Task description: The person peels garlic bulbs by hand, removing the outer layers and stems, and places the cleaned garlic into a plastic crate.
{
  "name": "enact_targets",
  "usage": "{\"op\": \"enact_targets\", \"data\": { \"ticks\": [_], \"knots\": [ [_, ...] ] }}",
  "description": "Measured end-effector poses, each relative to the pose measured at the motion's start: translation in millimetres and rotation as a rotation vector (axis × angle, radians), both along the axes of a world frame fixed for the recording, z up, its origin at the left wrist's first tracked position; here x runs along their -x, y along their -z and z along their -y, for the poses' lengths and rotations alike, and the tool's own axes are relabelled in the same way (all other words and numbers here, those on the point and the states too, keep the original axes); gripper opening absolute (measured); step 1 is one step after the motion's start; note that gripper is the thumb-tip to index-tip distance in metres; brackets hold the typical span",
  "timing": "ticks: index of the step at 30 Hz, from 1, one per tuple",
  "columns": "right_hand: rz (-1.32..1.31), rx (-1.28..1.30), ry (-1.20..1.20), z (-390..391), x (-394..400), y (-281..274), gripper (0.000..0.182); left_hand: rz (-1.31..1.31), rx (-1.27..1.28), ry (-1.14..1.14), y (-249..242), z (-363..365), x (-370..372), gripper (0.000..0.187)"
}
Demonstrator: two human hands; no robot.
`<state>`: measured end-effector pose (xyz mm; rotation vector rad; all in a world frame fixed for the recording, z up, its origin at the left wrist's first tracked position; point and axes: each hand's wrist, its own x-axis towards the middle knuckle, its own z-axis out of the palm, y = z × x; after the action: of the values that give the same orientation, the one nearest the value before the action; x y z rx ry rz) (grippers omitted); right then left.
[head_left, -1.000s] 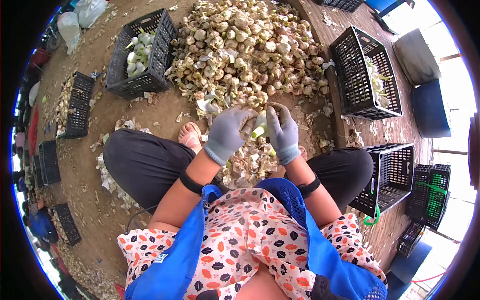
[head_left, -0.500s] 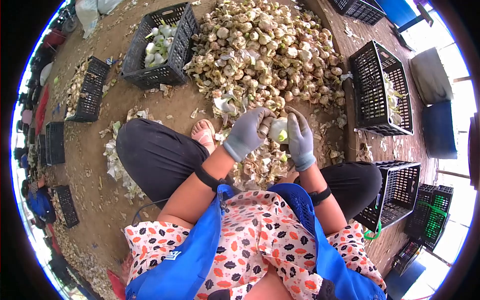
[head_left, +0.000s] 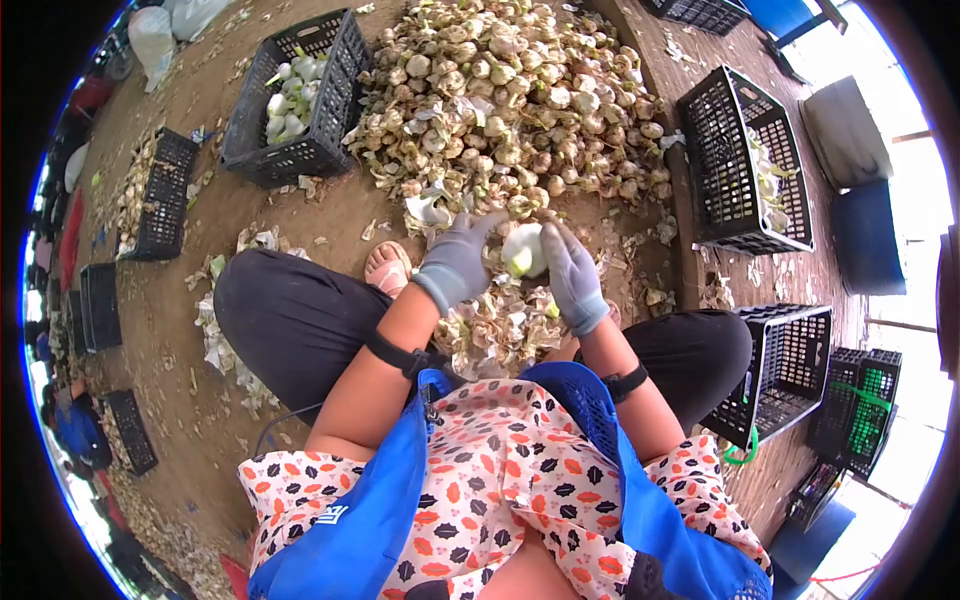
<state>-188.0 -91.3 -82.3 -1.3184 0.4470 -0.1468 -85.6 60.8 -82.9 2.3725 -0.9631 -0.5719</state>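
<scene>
While right hand (head_left: 573,275) grips bulb (head_left: 524,250), left hand (head_left: 458,262) hangs open-fingered, open ground (head_left: 338,212) toward crate edge (head_left: 290,160).

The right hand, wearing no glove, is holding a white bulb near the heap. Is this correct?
"No glove" is wrong: the head view shows a grey glove on the right hand, which is holding a white bulb near the heap.
</scene>
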Motion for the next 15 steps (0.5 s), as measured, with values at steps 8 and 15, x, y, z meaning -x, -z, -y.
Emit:
{"op": "enact_targets", "data": {
  "ticks": [8,15],
  "knots": [
    [-0.123,0.502,0.198,8,-1,14,0.050,-0.496,0.823,-0.127,-4,16,15,0.017],
    [0.061,-0.499,0.232,3,4,-21,0.040,-1.135,1.125,-0.298,-19,5,1,0.016]
  ]
}}
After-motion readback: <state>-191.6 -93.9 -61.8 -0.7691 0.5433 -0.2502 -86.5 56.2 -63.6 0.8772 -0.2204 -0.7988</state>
